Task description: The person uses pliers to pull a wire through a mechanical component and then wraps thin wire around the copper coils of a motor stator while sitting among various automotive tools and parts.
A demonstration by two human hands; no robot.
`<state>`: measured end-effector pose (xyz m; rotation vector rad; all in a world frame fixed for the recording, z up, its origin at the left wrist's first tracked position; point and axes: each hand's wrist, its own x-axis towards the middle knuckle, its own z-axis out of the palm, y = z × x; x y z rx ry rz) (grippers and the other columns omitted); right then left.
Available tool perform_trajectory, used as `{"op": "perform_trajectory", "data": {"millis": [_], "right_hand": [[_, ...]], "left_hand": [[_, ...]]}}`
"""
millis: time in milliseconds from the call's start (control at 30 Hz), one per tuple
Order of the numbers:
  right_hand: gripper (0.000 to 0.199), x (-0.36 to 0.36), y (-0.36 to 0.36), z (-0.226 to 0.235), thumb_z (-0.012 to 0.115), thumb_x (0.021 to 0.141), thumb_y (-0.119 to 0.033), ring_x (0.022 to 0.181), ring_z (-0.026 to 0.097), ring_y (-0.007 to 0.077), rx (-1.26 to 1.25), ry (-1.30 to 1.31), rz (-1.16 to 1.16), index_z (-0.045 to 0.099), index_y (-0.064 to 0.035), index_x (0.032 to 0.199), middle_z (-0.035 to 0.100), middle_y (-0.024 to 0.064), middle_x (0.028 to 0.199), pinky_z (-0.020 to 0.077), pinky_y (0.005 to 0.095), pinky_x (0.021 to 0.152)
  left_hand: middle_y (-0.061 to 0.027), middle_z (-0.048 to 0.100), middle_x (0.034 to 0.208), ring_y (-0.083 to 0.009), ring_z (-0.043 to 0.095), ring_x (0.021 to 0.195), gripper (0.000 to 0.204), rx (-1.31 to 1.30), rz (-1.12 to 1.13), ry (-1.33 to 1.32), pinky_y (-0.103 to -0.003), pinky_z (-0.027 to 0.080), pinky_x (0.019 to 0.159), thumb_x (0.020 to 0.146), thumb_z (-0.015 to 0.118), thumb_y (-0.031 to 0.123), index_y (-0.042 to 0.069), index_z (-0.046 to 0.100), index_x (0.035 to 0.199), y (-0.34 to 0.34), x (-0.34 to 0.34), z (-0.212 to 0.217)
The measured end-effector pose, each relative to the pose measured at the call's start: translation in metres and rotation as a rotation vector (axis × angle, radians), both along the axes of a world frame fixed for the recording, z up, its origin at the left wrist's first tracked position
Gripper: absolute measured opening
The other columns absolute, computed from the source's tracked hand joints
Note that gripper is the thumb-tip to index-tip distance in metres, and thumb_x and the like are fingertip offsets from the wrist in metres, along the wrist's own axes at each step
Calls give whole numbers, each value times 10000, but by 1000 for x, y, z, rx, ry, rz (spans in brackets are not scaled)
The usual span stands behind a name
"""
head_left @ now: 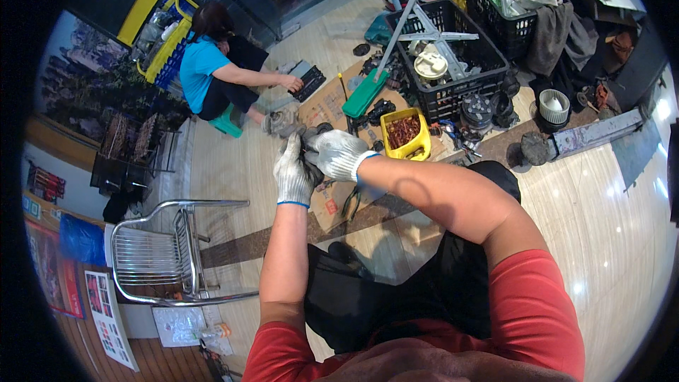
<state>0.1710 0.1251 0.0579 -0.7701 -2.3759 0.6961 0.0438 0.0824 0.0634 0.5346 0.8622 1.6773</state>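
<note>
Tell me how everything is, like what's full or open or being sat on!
Left hand: gloved, grip unclear
Right hand: gloved, close by the left hand, grip unclear
Yellow container: open-topped, holding reddish-brown bits
Black crate: open-topped, things inside
Green stool: being sat on by the person in blue
Pliers: lying on the cardboard

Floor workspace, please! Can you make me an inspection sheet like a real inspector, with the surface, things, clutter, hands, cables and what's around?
Surface: cardboard on a tiled floor.
Things: yellow container holding reddish-brown bits.
Clutter: black crates holding mixed items.
Hands: gloved left hand and right hand close together; anything between them is too hidden to name.
Cables: none can be made out clearly.
Surroundings: metal chair at left; person in blue on a green stool.
</note>
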Motion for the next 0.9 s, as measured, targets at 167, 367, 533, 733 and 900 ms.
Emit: {"op": "perform_trajectory", "data": {"millis": [167, 367, 533, 733, 900], "right_hand": [[305, -3, -3, 4, 494, 914, -322, 886, 644, 369, 35, -39, 9, 658, -81, 1006, 672, 191, 949, 512, 463, 769], [275, -4, 0, 0, 507, 905, -267, 918, 653, 347, 122, 34, 36, 689, -62, 921, 680, 159, 943, 509, 452, 808], [287, 5, -5, 17, 493, 910, -286, 934, 618, 396, -97, 32, 23, 671, -87, 1015, 652, 208, 1004, 495, 468, 810], [230, 11, 2, 16, 513, 865, -206, 913, 641, 360, -44, -50, 76, 699, -112, 962, 657, 175, 982, 503, 458, 786], [208, 11, 19, 11, 565, 818, -202, 844, 651, 369, -6, -74, 199, 705, -124, 950, 665, 195, 899, 516, 456, 723]], "left_hand": [[-175, 648, 1025, -311, 635, 903, 230, 32, 49, -6, -460, 534, 848, 970, 517, 137, -12, 555, 1141, -1, -13, -5], [-137, 606, 967, -284, 588, 924, 227, 167, -10, -34, -444, 481, 851, 978, 503, 197, -11, 537, 1061, 5, -20, -4], [-117, 599, 977, -278, 580, 930, 251, 250, -120, -43, -418, 468, 849, 989, 477, 239, 8, 546, 1061, 11, -50, -8], [-36, 543, 860, -199, 516, 790, 273, 312, -179, -55, -363, 424, 717, 975, 502, 310, 61, 579, 1061, 6, -45, 10], [29, 495, 733, -171, 473, 660, 266, 173, -67, 39, -358, 418, 664, 933, 586, 308, 76, 577, 1061, -4, -35, 23]]}}
